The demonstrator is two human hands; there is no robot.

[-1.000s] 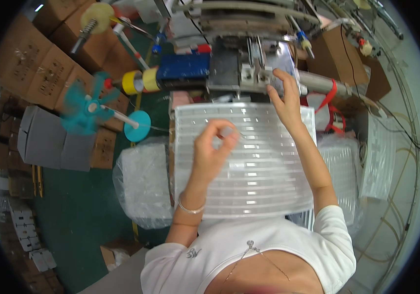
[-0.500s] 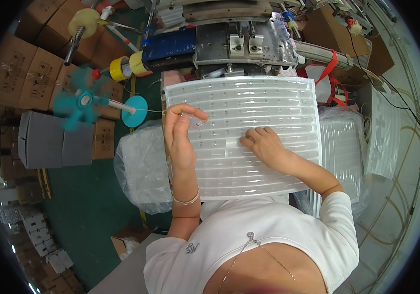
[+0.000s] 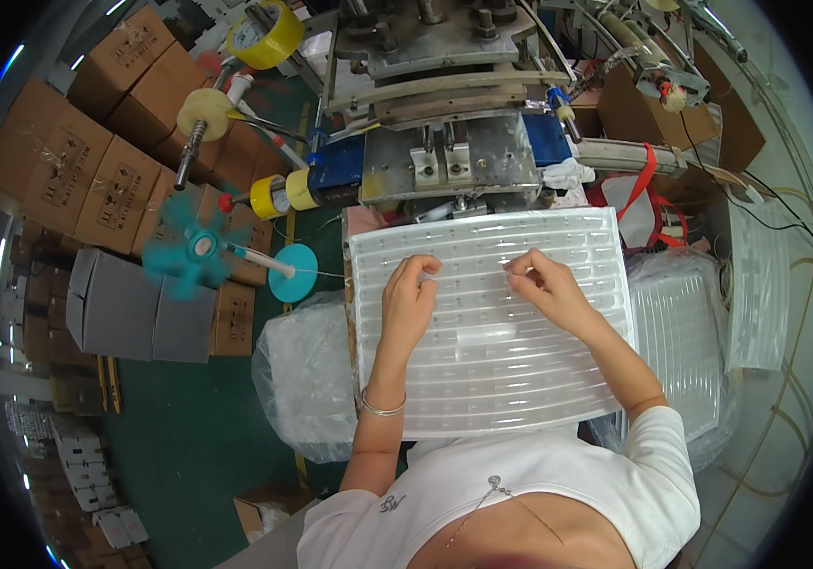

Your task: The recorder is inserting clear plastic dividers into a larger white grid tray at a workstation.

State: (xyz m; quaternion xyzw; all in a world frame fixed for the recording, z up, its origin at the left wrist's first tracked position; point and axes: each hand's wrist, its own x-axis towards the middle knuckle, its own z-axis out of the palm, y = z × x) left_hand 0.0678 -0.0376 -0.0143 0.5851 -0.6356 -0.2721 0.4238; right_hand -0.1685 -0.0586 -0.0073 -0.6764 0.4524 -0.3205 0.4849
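A large clear plastic tray (image 3: 520, 398) with raised ribs running across lies in front of me, rows of small clear pieces showing in its far part. My left hand (image 3: 410, 302) is over the tray's left half, fingers curled in toward the thumb. Over the right half, my right hand (image 3: 553, 292) has thumb and forefinger drawn together in a pinch. What either hand holds, if anything, is too small or hidden to make out. A paler rectangular patch (image 3: 482, 338) shows in the tray's middle, between and nearer than the hands.
Beyond the tray stands a metal machine (image 3: 444, 161) with yellow tape rolls (image 3: 270, 196). A turquoise fan (image 3: 202, 247) spins at left, near stacked cartons (image 3: 65, 156). Plastic-wrapped trays (image 3: 677, 341) lie at right, and a wrapped bundle (image 3: 304, 375) at left.
My left hand has come down and right from the tray's left side, its fingers curling; the clear piece at its fingertips no longer shows. The right hand has lifted farther away. The view has shifted.
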